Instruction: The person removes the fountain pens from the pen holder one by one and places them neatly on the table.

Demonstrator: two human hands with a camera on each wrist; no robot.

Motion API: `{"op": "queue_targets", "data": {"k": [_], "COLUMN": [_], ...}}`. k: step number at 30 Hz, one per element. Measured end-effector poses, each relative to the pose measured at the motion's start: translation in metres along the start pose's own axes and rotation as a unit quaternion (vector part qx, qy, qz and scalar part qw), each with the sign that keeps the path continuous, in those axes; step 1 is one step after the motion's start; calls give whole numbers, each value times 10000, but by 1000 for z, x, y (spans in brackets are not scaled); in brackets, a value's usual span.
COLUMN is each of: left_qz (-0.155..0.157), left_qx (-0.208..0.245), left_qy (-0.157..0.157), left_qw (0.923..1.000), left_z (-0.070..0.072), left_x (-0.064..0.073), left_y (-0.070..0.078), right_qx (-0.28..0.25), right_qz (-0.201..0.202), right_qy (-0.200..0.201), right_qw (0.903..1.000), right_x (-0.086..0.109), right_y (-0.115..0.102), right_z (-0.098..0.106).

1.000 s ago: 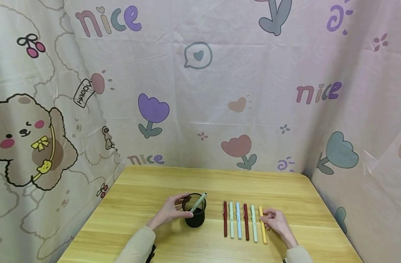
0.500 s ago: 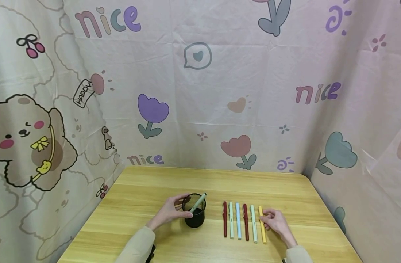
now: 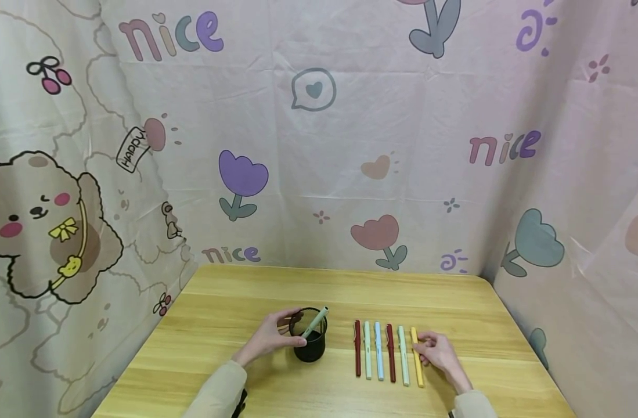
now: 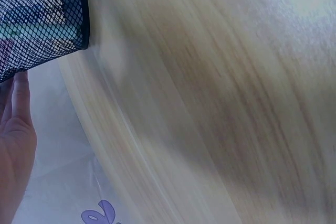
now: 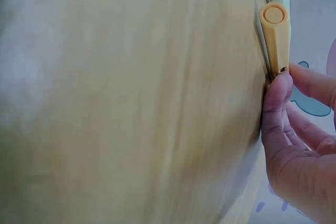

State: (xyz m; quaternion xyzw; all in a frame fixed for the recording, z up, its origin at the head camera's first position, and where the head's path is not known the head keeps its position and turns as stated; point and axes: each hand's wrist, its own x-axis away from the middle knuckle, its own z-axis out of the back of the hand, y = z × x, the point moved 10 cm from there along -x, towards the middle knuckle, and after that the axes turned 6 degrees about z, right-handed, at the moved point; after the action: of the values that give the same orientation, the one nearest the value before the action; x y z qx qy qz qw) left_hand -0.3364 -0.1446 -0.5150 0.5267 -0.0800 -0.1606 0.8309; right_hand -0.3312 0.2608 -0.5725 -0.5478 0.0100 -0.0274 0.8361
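Observation:
In the head view my left hand (image 3: 269,338) grips a black mesh pen cup (image 3: 310,352) from its left side, thumb in front and fingers behind. A pale green pen (image 3: 316,320) leans in the cup, its end above the rim. At the right end of a row of pens, my right hand (image 3: 438,352) pinches a yellow pen (image 3: 420,374) lying on the table. The right wrist view shows the thumb and index finger on the yellow pen (image 5: 275,32), its round end toward the camera. The left wrist view catches the cup's mesh wall (image 4: 37,35) above the left fingers.
Left of the yellow pen lie two dark red pens (image 3: 357,351), two pale green pens (image 3: 404,360) and a light blue pen (image 3: 379,354), side by side. The wooden table (image 3: 245,284) meets a printed curtain (image 3: 319,151) at the back and sides.

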Motion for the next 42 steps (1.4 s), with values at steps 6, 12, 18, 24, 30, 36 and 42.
{"op": "queue_targets", "data": {"k": [6, 12, 18, 24, 30, 36, 42], "left_qz": [-5, -23, -38, -25, -5, -8, 2], "left_qx": [12, -11, -51, -114, -81, -13, -45], "left_qy": [-17, -22, -16, 10, 6, -4, -19], "left_qw": [10000, 10000, 10000, 9999, 10000, 10000, 10000], "left_z": [0, 0, 0, 0, 0, 0, 0], "left_x": [0, 0, -2, -2, -2, -1, -1], "left_y": [0, 1, 1, -1, -1, 0, 0], "right_qx": [9, -241, -93, 365, 88, -400, -579], "right_qz": [9, -190, -35, 407, 986, 1478, 1765], "right_qy": [21, -15, 72, 497, 592, 315, -228], "right_qw": [10000, 9995, 9999, 9973, 9933, 9877, 9823], "right_x": [0, 1, 2, 2, 2, 3, -1], "right_y": [0, 1, -8, -31, -64, -98, -126], "right_z": [0, -1, 2, 5, -15, -48, -84]}}
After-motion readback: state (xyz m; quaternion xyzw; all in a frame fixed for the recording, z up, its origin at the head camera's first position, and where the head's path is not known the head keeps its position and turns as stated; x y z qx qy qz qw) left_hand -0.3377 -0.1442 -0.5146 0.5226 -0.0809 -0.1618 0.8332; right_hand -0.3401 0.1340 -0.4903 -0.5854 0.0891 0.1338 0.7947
